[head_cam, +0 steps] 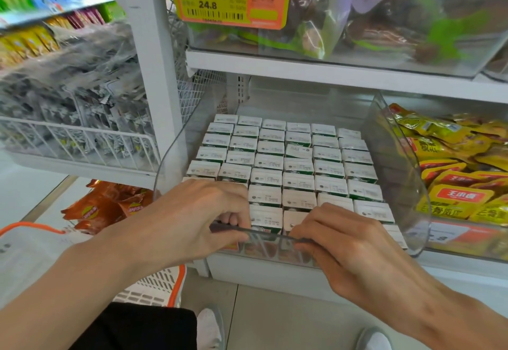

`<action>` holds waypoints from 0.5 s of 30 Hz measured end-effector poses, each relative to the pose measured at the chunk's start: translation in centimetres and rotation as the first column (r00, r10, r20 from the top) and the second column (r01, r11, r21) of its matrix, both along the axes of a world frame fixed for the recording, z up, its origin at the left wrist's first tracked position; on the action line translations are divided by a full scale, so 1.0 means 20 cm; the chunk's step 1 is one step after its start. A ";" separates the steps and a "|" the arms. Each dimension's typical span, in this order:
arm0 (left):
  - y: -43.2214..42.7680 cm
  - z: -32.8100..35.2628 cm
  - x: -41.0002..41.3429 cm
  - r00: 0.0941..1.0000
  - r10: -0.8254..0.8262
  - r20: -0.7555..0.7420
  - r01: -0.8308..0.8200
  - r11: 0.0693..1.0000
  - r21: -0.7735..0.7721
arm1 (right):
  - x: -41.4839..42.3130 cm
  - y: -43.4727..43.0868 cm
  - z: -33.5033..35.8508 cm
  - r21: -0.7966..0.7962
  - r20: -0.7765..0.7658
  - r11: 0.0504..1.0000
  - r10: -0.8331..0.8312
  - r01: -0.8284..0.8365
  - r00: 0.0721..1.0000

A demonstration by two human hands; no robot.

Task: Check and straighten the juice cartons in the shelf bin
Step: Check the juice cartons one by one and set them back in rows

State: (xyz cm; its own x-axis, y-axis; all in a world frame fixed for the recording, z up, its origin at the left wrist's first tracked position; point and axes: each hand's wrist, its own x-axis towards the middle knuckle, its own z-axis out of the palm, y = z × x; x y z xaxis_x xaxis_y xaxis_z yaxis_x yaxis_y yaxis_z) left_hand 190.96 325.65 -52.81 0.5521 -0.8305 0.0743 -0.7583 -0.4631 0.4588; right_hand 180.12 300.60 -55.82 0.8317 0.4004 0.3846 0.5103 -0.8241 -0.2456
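Head view has your left grip and right grip both curled over the front rim of the clear shelf bin, juice cartons standing upright in rows just beyond, equally near either hand.

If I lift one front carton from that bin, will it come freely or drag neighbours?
Probably snug: the juice cartons sit packed tight in the clear bin, so neighbours may drag. Boxy, flat tops: likely stiff, unlikely to roll.

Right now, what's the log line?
left hand: grips bin front edge | right hand: grips same edge | cartons: packed in rows
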 end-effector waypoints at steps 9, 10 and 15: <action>0.01 0.00 0.01 1.000 -0.011 0.021 0.011 1.000 0.010 | 0.01 0.00 -0.01 -0.025 0.042 1.000 -0.006 0.008 0.999; 0.01 -0.01 0.01 1.000 -0.014 0.025 0.014 1.000 0.018 | 0.01 0.00 -0.02 -0.023 0.042 1.000 -0.010 0.011 0.999; 0.02 -0.04 0.04 1.000 0.026 0.013 -0.026 0.999 0.025 | 0.04 -0.01 0.03 0.004 -0.025 1.000 -0.013 0.013 1.000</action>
State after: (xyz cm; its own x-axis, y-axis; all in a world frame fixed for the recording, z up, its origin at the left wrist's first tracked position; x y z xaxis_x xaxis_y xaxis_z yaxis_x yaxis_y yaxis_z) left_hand 191.76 326.09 -53.59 0.5728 -0.8175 0.0608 -0.7515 -0.4941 0.4371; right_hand 180.87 300.33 -55.27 0.8460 0.3881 0.3655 0.4934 -0.8297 -0.2612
